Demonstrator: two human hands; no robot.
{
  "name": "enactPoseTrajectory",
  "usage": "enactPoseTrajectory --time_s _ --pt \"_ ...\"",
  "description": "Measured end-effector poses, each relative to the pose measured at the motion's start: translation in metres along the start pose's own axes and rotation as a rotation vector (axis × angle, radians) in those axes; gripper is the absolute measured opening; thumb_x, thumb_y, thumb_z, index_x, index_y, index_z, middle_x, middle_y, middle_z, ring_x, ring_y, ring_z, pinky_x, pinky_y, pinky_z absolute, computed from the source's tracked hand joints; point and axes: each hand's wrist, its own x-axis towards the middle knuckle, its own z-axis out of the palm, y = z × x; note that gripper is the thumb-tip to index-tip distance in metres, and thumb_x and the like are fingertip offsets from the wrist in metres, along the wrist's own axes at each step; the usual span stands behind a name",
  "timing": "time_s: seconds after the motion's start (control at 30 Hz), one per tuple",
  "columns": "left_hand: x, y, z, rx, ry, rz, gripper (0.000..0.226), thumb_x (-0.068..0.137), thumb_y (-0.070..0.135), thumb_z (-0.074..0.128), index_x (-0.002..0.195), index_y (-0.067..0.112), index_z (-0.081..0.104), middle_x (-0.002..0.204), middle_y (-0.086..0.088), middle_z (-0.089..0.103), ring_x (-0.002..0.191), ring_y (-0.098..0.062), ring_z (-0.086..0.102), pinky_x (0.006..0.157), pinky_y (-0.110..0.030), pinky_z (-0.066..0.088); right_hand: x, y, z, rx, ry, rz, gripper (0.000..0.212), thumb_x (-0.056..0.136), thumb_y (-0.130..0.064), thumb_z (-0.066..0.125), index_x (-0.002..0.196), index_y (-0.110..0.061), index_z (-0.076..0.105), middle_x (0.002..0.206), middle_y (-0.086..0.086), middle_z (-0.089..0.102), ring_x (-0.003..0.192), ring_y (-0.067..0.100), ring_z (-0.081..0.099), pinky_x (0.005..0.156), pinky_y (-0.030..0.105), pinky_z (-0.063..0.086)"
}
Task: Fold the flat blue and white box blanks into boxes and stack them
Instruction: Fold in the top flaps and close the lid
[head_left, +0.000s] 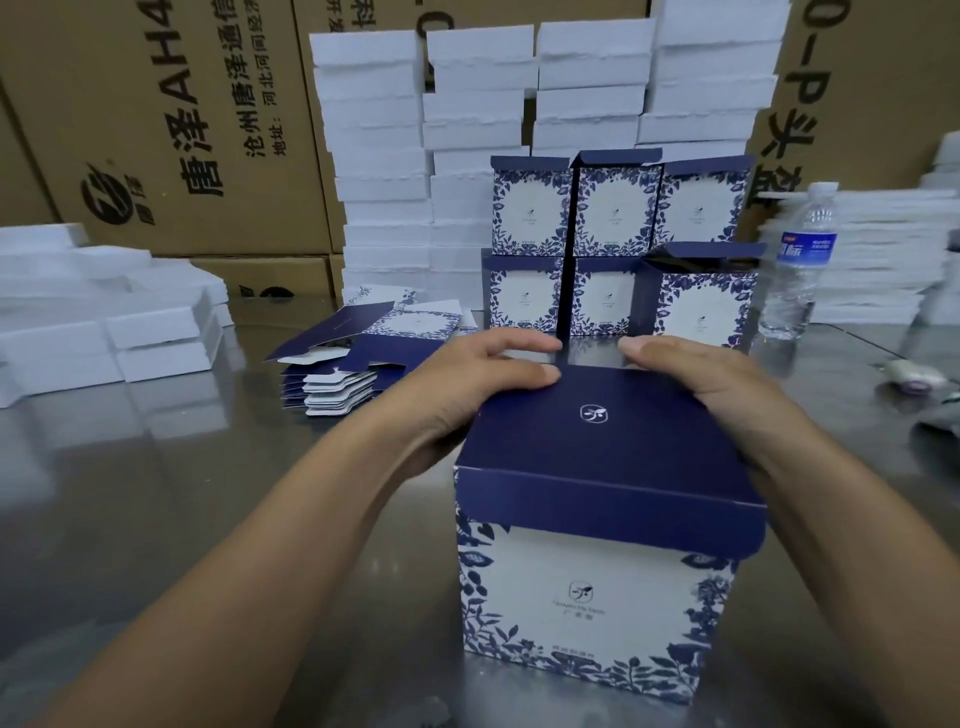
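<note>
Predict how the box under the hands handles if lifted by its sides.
Probably light: the box is thin folded card. Walls likely flex or dent under a hard squeeze. Its front flap hangs outside, untucked, so it may spring open once the left hand and right hand let go.

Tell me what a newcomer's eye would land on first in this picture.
First the folded blue and white box standing front and centre on the metal table, with the left hand and right hand holding its dark blue lid at the far edge. Behind it stand finished boxes stacked two high, with flat blanks piled to their left and tall white stacks behind.
</note>
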Motion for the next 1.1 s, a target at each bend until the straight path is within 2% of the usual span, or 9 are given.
enactPoseTrajectory --time_s 0.1,0.3,0.4,0.5,0.6,0.67,0.83,1.03,1.1 --pt "0.008 0.009 0.002 0.107 -0.039 -0.056 0.007 0.083 0.011 0.068 0.079 0.016 0.073 0.07 -0.002 0.071 0.056 -0.009 0.066 0.052 -0.016 0.051 0.005 0.0 -0.004 -0.033 -0.067 0.08 0.016 0.067 -0.02 0.071 0.077 -0.009 0.07 0.064 0.008 0.07 0.048 0.013 0.063 0.045 0.017 0.05" --pt "0.023 0.021 0.014 0.427 -0.014 -0.063 0.013 0.079 0.034 0.074 0.07 0.025 0.075 0.072 0.003 0.073 0.059 -0.008 0.066 0.056 -0.017 0.051 0.013 0.002 -0.006 -0.064 -0.108 0.149 0.007 0.076 -0.013 0.066 0.069 -0.01 0.066 0.056 0.006 0.066 0.042 0.011 0.06 0.041 0.013 0.044" --pt "0.026 0.022 0.017 0.433 -0.028 -0.064 0.019 0.082 0.032 0.071 0.064 0.025 0.073 0.064 0.006 0.07 0.054 -0.006 0.062 0.05 -0.014 0.047 0.014 0.004 -0.009 -0.066 -0.099 0.126 0.013 0.082 -0.012 0.063 0.072 -0.009 0.069 0.061 0.008 0.068 0.046 0.013 0.061 0.045 0.013 0.046" --pt "0.027 0.019 0.017 0.375 -0.024 -0.055 0.03 0.084 0.021 0.068 0.054 0.023 0.069 0.057 0.007 0.066 0.047 -0.003 0.058 0.045 -0.011 0.043 0.014 0.006 -0.009 -0.049 -0.11 0.144 0.01 0.081 -0.014 0.065 0.082 -0.007 0.072 0.074 0.012 0.07 0.059 0.018 0.063 0.058 0.024 0.049" --pt "0.027 0.019 0.018 0.396 -0.031 -0.044 0.031 0.085 0.02 0.067 0.054 0.022 0.067 0.056 0.007 0.066 0.046 -0.003 0.058 0.045 -0.01 0.042 0.014 0.005 -0.009 -0.068 -0.111 0.145 0.011 0.081 -0.014 0.065 0.072 -0.011 0.072 0.074 0.011 0.07 0.062 0.019 0.061 0.065 0.03 0.045" --pt "0.028 0.02 0.018 0.408 -0.033 -0.05 0.031 0.085 0.019 0.067 0.054 0.023 0.068 0.057 0.006 0.066 0.047 -0.004 0.058 0.046 -0.011 0.044 0.014 0.005 -0.009 -0.086 -0.102 0.135 0.02 0.082 -0.014 0.064 0.063 -0.013 0.07 0.067 0.007 0.068 0.056 0.015 0.06 0.061 0.029 0.044" --pt "0.027 0.018 0.013 0.403 0.003 -0.073 0.029 0.083 0.026 0.07 0.055 0.022 0.069 0.059 0.003 0.068 0.047 -0.007 0.059 0.046 -0.013 0.044 0.011 0.004 -0.009 -0.099 -0.087 0.13 0.013 0.081 -0.017 0.066 0.07 -0.012 0.067 0.064 0.006 0.066 0.053 0.015 0.059 0.058 0.026 0.045" --pt "0.014 0.012 -0.001 0.32 0.027 -0.05 0.032 0.087 0.024 0.067 0.056 0.017 0.063 0.051 0.002 0.061 0.04 -0.006 0.051 0.044 -0.012 0.04 0.009 0.004 -0.009 -0.068 -0.062 0.164 0.022 0.08 -0.017 0.068 0.059 -0.013 0.064 0.053 0.004 0.063 0.04 0.012 0.057 0.041 0.015 0.044" --pt "0.012 0.011 -0.001 0.32 0.025 -0.033 0.035 0.088 0.023 0.066 0.053 0.018 0.06 0.049 0.003 0.058 0.038 -0.005 0.048 0.042 -0.01 0.037 0.007 0.003 -0.008 -0.05 -0.06 0.189 0.02 0.08 -0.017 0.068 0.062 -0.01 0.066 0.051 0.005 0.063 0.038 0.013 0.058 0.039 0.014 0.043"
